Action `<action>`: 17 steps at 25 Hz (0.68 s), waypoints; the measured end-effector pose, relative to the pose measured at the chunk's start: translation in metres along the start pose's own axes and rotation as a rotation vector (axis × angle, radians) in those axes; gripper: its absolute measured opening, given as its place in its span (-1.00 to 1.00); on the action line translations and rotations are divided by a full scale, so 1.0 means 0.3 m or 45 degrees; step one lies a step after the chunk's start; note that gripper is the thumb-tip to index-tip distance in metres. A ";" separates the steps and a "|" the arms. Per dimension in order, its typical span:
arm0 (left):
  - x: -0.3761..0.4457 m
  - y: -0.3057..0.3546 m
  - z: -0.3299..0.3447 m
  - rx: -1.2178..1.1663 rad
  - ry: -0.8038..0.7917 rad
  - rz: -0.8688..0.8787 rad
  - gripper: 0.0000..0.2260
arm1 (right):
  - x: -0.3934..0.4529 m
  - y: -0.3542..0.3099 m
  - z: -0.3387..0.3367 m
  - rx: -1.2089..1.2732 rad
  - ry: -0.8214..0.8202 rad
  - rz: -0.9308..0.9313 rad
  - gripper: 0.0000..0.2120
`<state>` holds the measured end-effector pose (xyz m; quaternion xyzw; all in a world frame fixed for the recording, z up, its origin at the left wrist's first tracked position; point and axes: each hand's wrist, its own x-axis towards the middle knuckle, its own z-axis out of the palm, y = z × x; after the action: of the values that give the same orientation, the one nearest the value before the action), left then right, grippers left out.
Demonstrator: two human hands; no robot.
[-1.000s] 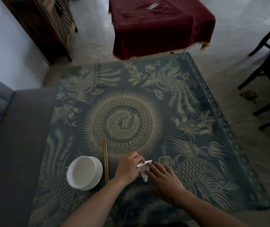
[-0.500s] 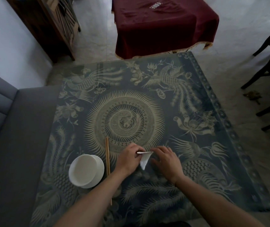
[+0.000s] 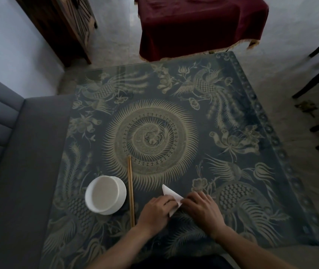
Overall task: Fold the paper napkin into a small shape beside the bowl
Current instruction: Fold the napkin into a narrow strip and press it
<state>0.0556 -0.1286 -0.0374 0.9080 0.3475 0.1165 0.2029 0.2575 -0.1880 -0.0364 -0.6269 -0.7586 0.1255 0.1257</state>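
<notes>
So compared to half a second back, your hands have slid down toward the near edge of the table (image 3: 271,117) and the paper napkin (image 3: 171,194) now shows a crisp pointed corner sticking up and away from you, where before it was more of a floppy flap hanging between your fingers. It looks like you've just laid in another crease.

Your left hand (image 3: 155,211) has its grip clamped on the napkin's left side, and your right hand (image 3: 201,207) is pinching the right edge, fingers together on the paper. Both are pressing it against the table.

The napkin sits just right of the chopsticks (image 3: 130,191), with the white bowl (image 3: 105,195) on the other side of them, so it's near the bowl but not touching.

My guess is you're well into the folding. It's already small and triangular, maybe a fold or two left.
</notes>
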 end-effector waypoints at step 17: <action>0.094 -0.017 -0.041 -0.475 -0.080 -1.008 -0.86 | 0.140 -0.014 0.003 0.231 -0.243 0.490 -0.74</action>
<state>0.0688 -0.1025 -0.0268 0.6557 0.6355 0.0627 0.4028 0.2455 -0.1475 -0.0344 -0.7315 -0.6191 0.2735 0.0829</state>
